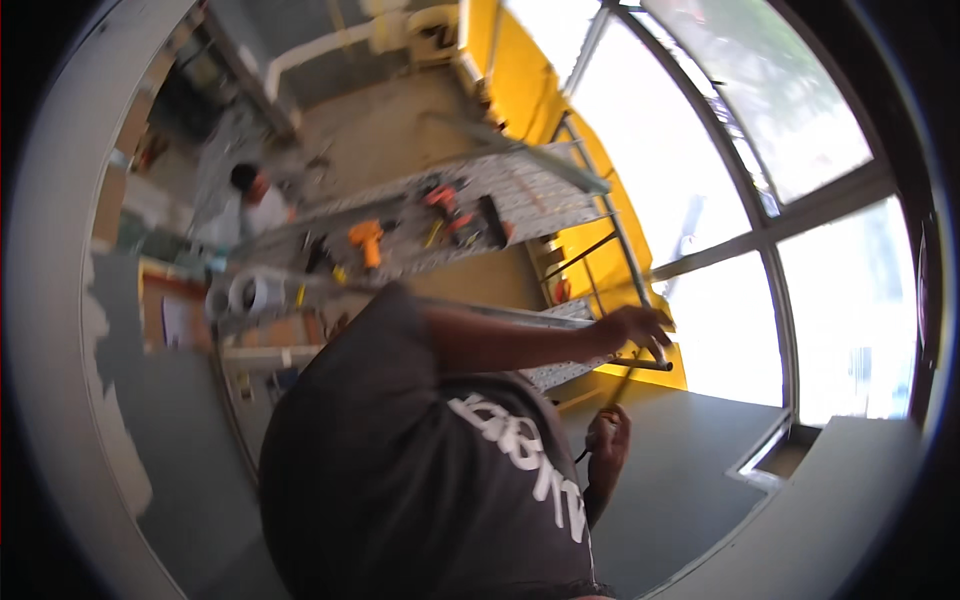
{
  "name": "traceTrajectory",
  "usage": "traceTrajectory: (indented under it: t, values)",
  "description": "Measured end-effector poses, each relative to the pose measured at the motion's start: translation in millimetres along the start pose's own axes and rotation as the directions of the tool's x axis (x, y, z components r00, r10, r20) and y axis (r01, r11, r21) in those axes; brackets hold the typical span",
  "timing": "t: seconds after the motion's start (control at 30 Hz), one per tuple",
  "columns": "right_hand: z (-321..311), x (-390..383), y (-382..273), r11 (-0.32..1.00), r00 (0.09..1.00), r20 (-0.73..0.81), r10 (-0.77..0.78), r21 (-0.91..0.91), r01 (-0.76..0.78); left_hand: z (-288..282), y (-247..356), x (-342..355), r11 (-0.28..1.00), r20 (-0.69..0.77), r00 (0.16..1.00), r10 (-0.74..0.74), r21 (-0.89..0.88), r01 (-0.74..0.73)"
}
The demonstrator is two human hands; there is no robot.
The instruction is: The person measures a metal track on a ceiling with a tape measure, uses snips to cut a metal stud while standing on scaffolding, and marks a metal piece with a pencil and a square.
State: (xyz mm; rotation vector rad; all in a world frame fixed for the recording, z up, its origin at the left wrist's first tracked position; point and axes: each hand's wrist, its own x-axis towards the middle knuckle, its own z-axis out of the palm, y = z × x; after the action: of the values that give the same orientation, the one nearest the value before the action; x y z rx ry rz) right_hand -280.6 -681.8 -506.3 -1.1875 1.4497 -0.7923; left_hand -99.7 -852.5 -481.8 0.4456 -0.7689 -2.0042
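My left arm reaches across to the scaffold's green metal post (630,268), where my left hand (637,330) has its fingers apart and bent over the top of the frame, beside the dark end of a tube (655,365). Below it, my right hand (607,432) is closed round a dark, thin bar (628,378) that slants up toward the frame; what the bar joins is hard to make out. My dark shirt fills the lower middle of the view.
A scaffold plank (540,165) carries an orange drill (368,240), a red drill (440,200) and other tools. White rolls (260,293) lie at its left. Another person (258,200) is beyond. Tall windows (820,320) and a yellow wall (520,80) stand right; a grey ledge (850,480) is lower right.
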Motion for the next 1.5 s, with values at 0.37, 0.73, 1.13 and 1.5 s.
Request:
traceTrajectory:
  t: [0.37, 0.73, 1.13, 1.5]
  values:
    - [-43, -19, -19, 0.929, 0.701, -0.708, -0.086, 0.196, 0.312, 92, -129, 27, 0.907, 0.383, 0.911, -0.155, 0.42, -0.022]
    - [-140, -90, -94, 0.932, 0.478, -0.858, -0.191, -0.311, -0.186, 138, -167, 114, 0.727, 0.55, 0.486, -0.68, 0.591, 0.349]
    - [-101, -77, -108, 0.959, -0.121, -0.992, -0.046, -0.01, -0.283, 269, -166, 186, 0.778, 0.776, -0.599, -0.198, -0.247, -0.578]
    - [22, -275, -255, 0.925, -0.993, -0.097, -0.074, -0.379, -0.032, 383, -167, 342, 0.438, 0.782, -0.623, -0.026, -0.551, -0.71]
